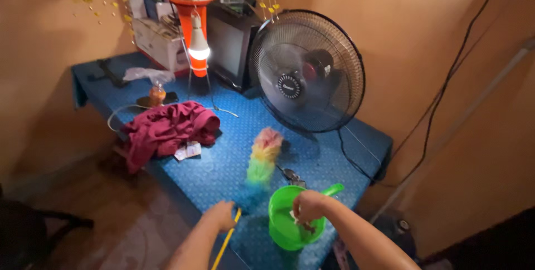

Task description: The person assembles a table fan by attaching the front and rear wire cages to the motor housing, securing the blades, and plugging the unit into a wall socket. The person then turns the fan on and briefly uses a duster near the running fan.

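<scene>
Blue patterned cloth covers the table (223, 164), which sits jammed into a corner between orange-tan walls, and the whole room is pretty dim apart from a lit bulb (198, 47) hanging on a thin wire stand. Behind that there's an orange pot (188, 3) with a plant in it, some boxes, and a dark little TV (231, 44). A black table fan (308, 72) with a round wire cage takes up the right side, cord trailing off the edge. Over on the left lies a crumpled maroon cloth (167, 128), soft and bunched up. The left hand (222, 216) comes in low from the bottom edge, fingers curled tight around the yellow stick of a rainbow feather duster (263, 156), whose fluffy pink-yellow-green head rests on the table just in front of the fan. The right hand (308, 206) is bent at the wrist over a bright green plastic dipper (292, 217) near the table's front edge, fingers pinched together inside it on something small and pale, maybe a rag or wadded paper, hard to tell since it's blurry. Smooth shiny plastic on that dipper, stubby handle pointing right.
</scene>
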